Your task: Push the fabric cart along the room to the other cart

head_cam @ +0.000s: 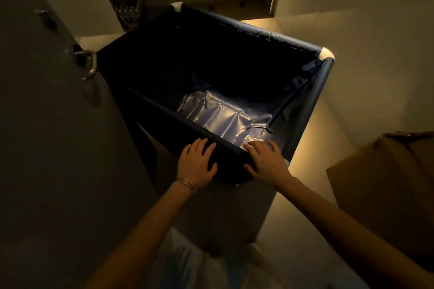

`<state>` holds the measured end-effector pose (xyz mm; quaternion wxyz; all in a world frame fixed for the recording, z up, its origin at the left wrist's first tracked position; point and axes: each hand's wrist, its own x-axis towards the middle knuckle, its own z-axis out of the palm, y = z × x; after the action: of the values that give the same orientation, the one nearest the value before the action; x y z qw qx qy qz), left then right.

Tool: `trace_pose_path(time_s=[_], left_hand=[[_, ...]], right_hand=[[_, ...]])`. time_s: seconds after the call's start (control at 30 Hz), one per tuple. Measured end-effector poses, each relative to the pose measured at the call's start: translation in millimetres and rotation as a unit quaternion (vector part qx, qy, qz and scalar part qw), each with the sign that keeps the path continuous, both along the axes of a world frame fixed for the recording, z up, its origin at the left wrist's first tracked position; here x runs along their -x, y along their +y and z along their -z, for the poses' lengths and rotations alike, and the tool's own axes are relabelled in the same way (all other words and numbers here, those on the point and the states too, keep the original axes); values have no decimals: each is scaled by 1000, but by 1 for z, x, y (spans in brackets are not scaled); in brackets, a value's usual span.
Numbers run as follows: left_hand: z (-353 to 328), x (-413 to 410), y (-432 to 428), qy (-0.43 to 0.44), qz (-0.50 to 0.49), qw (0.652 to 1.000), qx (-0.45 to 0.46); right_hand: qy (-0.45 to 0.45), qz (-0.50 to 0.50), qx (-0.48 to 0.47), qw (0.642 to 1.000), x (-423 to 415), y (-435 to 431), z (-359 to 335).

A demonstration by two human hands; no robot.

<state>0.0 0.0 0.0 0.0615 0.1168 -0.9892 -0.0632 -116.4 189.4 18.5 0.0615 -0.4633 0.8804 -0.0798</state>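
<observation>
While you push, watch the clearance on the cart's left side.

Your left hand [197, 162] and right hand [266, 161] lie apart, fingers spread flat over the near rim of the fabric cart [327, 82], gripping nothing. The cart stands on the floor directly ahead, close beside the door handle [90, 65]; judged risks are snagging there or the flat palms slipping. The other cart is not visible.
</observation>
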Motion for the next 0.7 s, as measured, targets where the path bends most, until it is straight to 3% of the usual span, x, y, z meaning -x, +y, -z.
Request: trace_pose_path(time_s=[0.1,0.3,0.47,0.7], left_hand=[[5,8,-22,-10,2,1000,-7],[17,37,-61,-65,24,998,-7],[21,70,-82,-139,48,989,27],[33,99,-95,-99,55,993,40]], right_hand=[[1,-5,1,1000,2,-22,7],[-76,-7,-66,995,15,-55,16],[-150,6,-66,986,24,-65,22],[-166,31,-70,983,24,-73,34]])
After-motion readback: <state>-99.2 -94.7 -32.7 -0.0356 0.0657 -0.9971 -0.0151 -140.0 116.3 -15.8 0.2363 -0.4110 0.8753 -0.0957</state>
